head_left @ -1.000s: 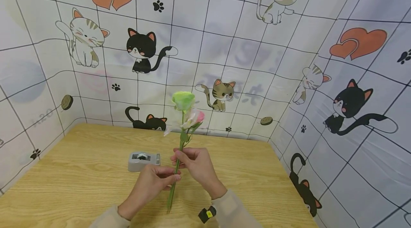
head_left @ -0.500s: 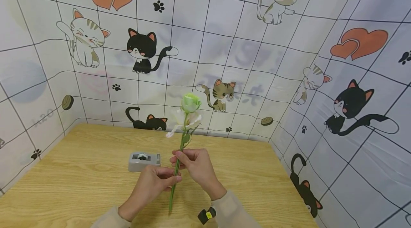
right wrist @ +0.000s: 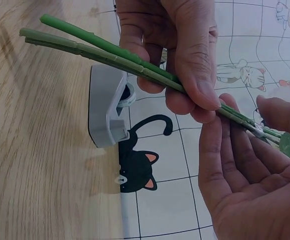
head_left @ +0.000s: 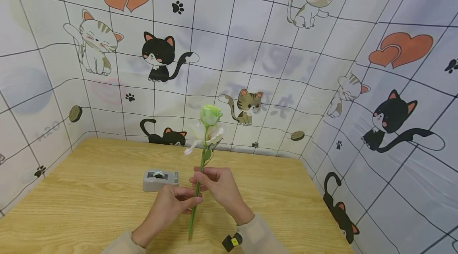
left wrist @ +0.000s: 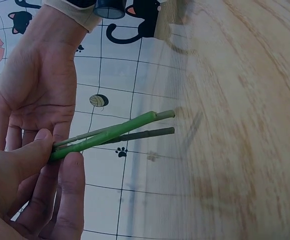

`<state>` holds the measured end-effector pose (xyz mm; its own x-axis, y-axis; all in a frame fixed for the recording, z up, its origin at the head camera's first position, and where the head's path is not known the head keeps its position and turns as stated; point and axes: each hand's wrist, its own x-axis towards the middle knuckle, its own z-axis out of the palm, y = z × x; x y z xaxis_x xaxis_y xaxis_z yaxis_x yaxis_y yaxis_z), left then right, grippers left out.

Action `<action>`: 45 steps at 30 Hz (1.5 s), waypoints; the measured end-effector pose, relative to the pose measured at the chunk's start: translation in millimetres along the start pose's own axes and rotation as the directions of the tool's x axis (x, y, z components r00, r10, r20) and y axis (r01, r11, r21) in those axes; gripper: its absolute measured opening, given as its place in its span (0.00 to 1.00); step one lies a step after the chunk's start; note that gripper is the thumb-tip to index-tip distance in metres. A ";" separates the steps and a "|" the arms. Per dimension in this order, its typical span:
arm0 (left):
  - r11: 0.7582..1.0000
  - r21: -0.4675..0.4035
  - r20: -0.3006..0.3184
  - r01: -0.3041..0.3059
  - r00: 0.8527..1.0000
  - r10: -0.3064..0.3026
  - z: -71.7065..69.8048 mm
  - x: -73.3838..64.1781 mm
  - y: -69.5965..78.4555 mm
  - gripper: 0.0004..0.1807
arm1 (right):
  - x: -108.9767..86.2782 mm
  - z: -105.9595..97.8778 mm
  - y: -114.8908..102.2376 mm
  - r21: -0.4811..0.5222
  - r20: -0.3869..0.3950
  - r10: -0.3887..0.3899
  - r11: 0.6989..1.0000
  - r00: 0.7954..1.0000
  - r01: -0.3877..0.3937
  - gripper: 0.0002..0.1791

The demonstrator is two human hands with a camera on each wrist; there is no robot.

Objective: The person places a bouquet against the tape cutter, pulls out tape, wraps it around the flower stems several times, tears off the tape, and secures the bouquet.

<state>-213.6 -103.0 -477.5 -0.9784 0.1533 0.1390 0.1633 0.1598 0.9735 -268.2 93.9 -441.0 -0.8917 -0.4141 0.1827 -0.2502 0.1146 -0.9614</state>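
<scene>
I hold a small bunch of artificial flowers upright above the table, with a pale green rose point(head_left: 210, 115) on top. A whitish flower point(head_left: 215, 134) with loose petals sits just below it. The left hand point(head_left: 171, 206) pinches the green stems point(head_left: 193, 218) between thumb and fingers, low on the bunch. Slightly higher, the right hand point(head_left: 222, 190) has the stems between its thumb and fairly straight fingers; how firmly, I cannot tell. In the left wrist view, the cut stem ends point(left wrist: 159, 131) spread apart, one thicker and brighter green. Clear tape seems to show on the stems near the right hand.
A grey tape dispenser point(head_left: 152, 185) with a roll stands on the wooden table point(head_left: 89, 198), left of the flowers and just behind the left hand. A white cloth point(head_left: 222, 47) printed with cats and grid lines hangs behind and at both sides.
The bunch has turned about its stems: the pink bloom seen on the right is hidden, and the rose has shifted slightly right. Both hands stay in nearly the same place.
</scene>
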 end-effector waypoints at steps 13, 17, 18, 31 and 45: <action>1.000 -0.008 0.014 -0.002 1.000 0.002 0.1 -0.6 4.3 0.12 | -4.1 -3.0 -4.6 0.016 0.015 0.020 1.000 1.000 -0.020 0.25; 1.000 -0.013 0.016 -0.005 1.000 0.005 -0.4 -0.2 5.7 0.13 | -4.8 -4.0 -3.4 0.008 0.020 0.025 1.000 0.999 -0.025 0.26; 1.000 -0.014 0.017 -0.004 1.000 0.005 -0.5 -0.1 6.0 0.13 | -4.7 -4.2 -3.0 0.006 0.020 0.027 1.000 0.999 -0.027 0.25; 0.999 -0.033 0.029 -0.013 0.999 0.014 -2.9 -1.6 7.1 0.13 | -14.5 -3.8 0.0 -0.020 0.022 0.002 1.000 1.000 -0.002 0.14; 1.000 -0.018 0.018 0.006 1.000 -0.005 0.0 -3.2 5.5 0.11 | -20.4 -1.5 0.2 -0.141 -0.049 -0.021 0.990 0.999 0.014 0.06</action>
<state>-209.5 -102.6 -472.6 -0.9768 0.1698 0.1304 0.1554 0.1430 0.9775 -250.6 103.7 -444.6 -0.9035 -0.3720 0.2129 -0.3136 0.2352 -0.9200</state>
